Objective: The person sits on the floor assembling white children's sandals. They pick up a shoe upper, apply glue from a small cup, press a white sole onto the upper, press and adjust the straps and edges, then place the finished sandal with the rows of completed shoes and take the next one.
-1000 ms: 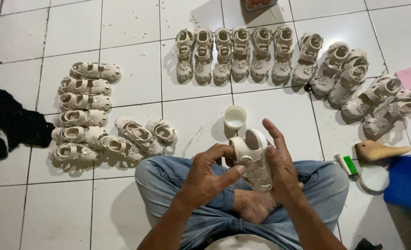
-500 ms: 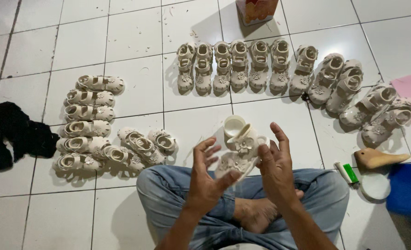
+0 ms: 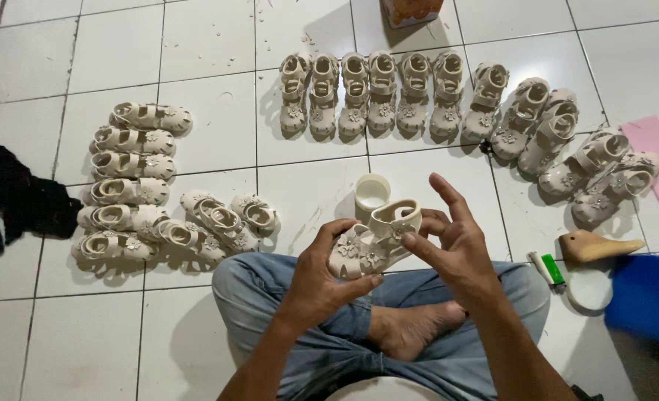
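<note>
Small cream-white child's sandal (image 3: 374,239) of moulded plastic, flower ornaments on the toe strap, open ankle strap loop at the heel. Held off the floor, tilted, toe end low toward the left hand (image 3: 322,275), heel end raised toward the right hand (image 3: 448,245). Left thumb under the toe; right fingertips at the strap side.

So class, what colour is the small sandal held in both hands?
Cream, with flower trim at the toe; the sandal shows best in the head view, between left hand and right hand.
</note>
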